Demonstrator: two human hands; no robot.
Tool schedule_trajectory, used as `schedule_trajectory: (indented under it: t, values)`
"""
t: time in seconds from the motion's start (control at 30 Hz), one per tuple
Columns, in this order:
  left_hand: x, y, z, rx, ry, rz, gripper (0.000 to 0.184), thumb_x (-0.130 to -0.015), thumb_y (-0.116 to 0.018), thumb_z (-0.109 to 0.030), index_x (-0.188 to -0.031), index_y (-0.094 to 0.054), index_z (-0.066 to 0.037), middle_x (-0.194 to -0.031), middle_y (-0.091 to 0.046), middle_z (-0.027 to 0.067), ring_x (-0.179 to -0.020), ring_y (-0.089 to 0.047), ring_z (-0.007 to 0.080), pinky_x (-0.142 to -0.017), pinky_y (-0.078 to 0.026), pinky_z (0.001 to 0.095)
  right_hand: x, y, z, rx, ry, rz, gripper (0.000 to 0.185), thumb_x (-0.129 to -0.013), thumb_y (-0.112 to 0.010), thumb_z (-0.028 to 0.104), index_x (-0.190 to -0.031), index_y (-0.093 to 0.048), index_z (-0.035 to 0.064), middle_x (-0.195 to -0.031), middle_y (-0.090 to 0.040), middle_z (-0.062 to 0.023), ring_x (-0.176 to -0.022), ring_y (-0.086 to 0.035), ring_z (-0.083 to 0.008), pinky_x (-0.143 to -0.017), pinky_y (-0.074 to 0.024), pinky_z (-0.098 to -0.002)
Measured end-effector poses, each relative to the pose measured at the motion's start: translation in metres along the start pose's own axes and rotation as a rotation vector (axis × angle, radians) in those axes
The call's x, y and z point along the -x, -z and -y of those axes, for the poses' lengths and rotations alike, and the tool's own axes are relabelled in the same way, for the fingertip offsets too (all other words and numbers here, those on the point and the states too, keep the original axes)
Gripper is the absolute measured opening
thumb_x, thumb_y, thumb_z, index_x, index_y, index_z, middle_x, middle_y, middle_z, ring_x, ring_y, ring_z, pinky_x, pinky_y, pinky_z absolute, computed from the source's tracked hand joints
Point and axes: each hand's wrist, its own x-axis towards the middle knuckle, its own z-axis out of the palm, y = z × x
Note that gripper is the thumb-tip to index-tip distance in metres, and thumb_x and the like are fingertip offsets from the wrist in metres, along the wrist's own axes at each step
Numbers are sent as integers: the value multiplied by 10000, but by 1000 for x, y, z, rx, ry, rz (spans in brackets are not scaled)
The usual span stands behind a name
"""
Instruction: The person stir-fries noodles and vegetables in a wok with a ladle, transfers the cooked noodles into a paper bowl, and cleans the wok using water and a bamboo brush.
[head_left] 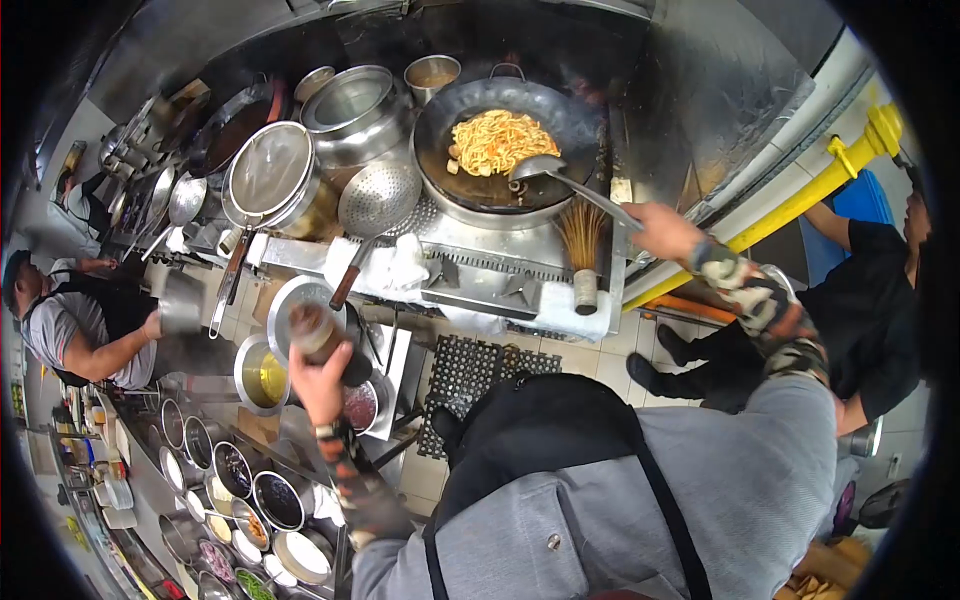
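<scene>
My right hand [665, 233] is closed round the handle of a metal ladle [540, 168]. The ladle's bowl rests at the right edge of the noodles [500, 140], which lie in a large dark wok [440, 130] on the burner. My left hand [320, 385] grips a brownish, see-through bottle [318, 335], blurred by motion. This bottle is over a metal bowl [285, 305] to the left, away from the wok. Below it stand a pot of yellow liquid [245, 370] and a container of dark red contents [362, 405].
A bamboo brush [583, 250] leans right of the wok. A perforated skimmer [378, 200] and a round strainer [268, 172] lie to its left. Several ingredient containers [280, 500] line the lower left. One person [90, 330] holds a pot at left; another [840, 300] is at right.
</scene>
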Motion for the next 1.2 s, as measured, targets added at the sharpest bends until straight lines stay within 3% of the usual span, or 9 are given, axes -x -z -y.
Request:
schedule_trajectory:
  t: [0.07,0.13,0.2,0.37,0.67,0.77,0.87,1.03,1.2]
  values:
    - [-37,-49,-26,50,-20,184,448,-674,-781,-126,-1055,-594,15,-939,-655,91,-846,-604,152,-789,-485,308,-27,-7,-4,-66,-93,44,464,-797,-566,105,-1244,-521,-10,-844,-667,-155,-787,-637,-259,-765,-503,-400]
    - [-69,-96,-43,-151,-117,269,495,-648,-801,-178,-1053,-606,30,-928,-668,113,-836,-618,160,-777,-490,304,-27,-30,-5,-414,-161,-144,455,-817,-580,100,-1252,-511,-11,-802,-642,-122,-644,-618,-228,-605,-521,-388]
    - [-113,-145,-17,-326,-206,364,562,-618,-815,-255,-1073,-622,11,-973,-674,150,-862,-650,227,-792,-500,340,-11,-1,31,-1065,-528,-13,464,-883,-562,106,-1314,-420,8,-670,-497,-15,-411,-440,-85,-321,-359,-240]
    - [-170,-261,-44,-917,-249,493,570,-587,-795,-355,-1048,-629,-61,-1022,-639,170,-966,-621,334,-842,-497,406,18,35,49,-1782,-496,83,251,-890,-531,84,-1128,-457,57,-681,-466,6,-429,-392,-46,-326,-299,-206]
    - [-203,-306,-54,-1008,-260,417,580,-603,-798,-411,-1024,-647,-43,-1030,-646,153,-958,-637,292,-827,-500,384,15,37,23,-2050,-477,200,155,-899,-528,85,-1037,-459,99,-687,-473,16,-442,-381,-31,-342,-292,-192]
    - [-216,-290,-37,-139,-175,372,615,-608,-836,-386,-1002,-649,48,-889,-691,165,-784,-664,214,-734,-514,331,-1,30,22,-2078,-505,203,174,-909,-506,90,-1082,-481,85,-687,-470,14,-436,-384,-28,-330,-297,-188]
    - [-205,-262,-60,170,20,375,437,-702,-806,-286,-974,-660,24,-873,-689,88,-729,-629,129,-676,-509,286,-41,15,12,-1993,-488,194,273,-907,-504,67,-1180,-504,61,-696,-475,9,-429,-393,-32,-327,-312,-187]
    - [-159,-184,-76,121,-89,356,440,-714,-789,-216,-1050,-626,16,-896,-679,58,-777,-613,110,-722,-496,269,-93,-62,-18,-942,-236,-315,363,-856,-564,57,-1215,-526,26,-605,-454,17,-443,-469,-70,-327,-347,-244]
    - [-73,-44,-68,-44,-30,234,465,-683,-783,-145,-1083,-606,14,-967,-659,59,-865,-603,130,-816,-475,288,-79,-39,-2,-1257,-463,-232,313,-851,-564,53,-1162,-541,29,-581,-467,2,-384,-448,-103,-306,-354,-272]
